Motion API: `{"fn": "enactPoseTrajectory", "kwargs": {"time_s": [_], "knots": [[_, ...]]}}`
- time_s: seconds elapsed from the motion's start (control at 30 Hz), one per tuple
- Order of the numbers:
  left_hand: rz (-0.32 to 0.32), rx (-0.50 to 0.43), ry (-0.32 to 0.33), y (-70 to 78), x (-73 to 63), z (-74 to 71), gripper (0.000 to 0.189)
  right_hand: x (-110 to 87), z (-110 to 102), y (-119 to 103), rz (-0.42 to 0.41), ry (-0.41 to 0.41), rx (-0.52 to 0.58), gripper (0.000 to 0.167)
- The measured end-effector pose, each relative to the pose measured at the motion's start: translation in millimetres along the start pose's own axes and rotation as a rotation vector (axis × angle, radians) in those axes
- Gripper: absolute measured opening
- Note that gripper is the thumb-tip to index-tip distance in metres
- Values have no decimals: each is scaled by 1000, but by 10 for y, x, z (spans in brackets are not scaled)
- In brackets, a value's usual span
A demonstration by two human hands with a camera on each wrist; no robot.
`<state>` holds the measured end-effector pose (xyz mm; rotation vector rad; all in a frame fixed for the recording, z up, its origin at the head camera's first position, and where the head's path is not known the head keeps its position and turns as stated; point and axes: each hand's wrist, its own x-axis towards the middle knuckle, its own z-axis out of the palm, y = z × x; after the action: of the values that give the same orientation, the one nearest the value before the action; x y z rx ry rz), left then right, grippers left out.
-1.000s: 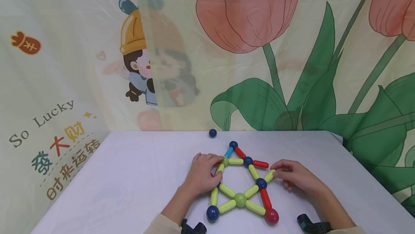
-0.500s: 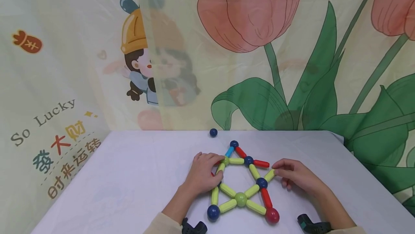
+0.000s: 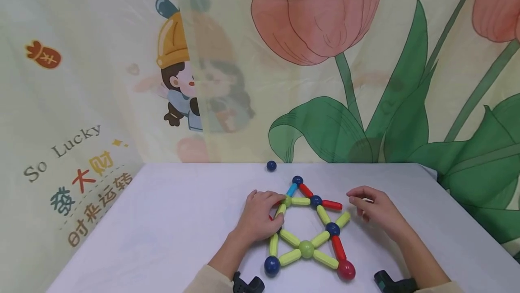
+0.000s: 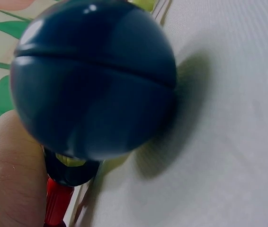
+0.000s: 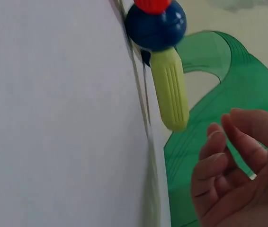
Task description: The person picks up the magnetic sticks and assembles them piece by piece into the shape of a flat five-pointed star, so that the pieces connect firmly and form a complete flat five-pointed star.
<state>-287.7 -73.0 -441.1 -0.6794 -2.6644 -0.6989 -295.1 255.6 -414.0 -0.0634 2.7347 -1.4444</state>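
A star-like frame of magnetic rods and balls lies on the white table, with a green ball (image 3: 306, 249) at its near middle and a red ball (image 3: 346, 270) at its near right. My left hand (image 3: 262, 216) grips its left side, fingertips at a green ball (image 3: 287, 201) and thumb by a green rod; the hand hides part of that side. In the left wrist view a dark blue ball (image 4: 93, 85) fills much of the picture. My right hand (image 3: 378, 209) is off the frame, fingers loosely bent around nothing, close to a free-ended green rod (image 3: 343, 220).
One loose dark blue ball (image 3: 271, 165) sits at the table's back edge. A red rod (image 3: 332, 205) sticks out to the right from the frame. Behind the table hangs a printed cloth (image 3: 227, 148) with tulips.
My right hand has let go of the green rod at the right and moved slightly up and away. My left hand keeps its place on the frame. The head view has shifted slightly.
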Motion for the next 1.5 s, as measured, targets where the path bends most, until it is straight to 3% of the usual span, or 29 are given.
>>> {"fn": "enactPoseTrajectory", "kwargs": {"time_s": [0.23,0.67,0.9,1.2,1.37,1.5], "knots": [[-2,11,0,18,16,6,44,63,80,-235,-108,3,-11,38],[-26,-3,23,-49,2,-26,40,474,375,-655,-222,-21,-28,33],[-96,-7,42,-94,1,-21,36,707,547,-760,-219,-39,-34,33],[-174,-80,50,-152,14,-32,31,982,830,-884,-182,-43,-109,32],[-222,-155,64,-217,19,-15,28,1101,973,-910,-188,-69,-136,34],[-300,-264,68,-272,20,-3,25,1201,1063,-910,-198,-79,-140,37]]}}
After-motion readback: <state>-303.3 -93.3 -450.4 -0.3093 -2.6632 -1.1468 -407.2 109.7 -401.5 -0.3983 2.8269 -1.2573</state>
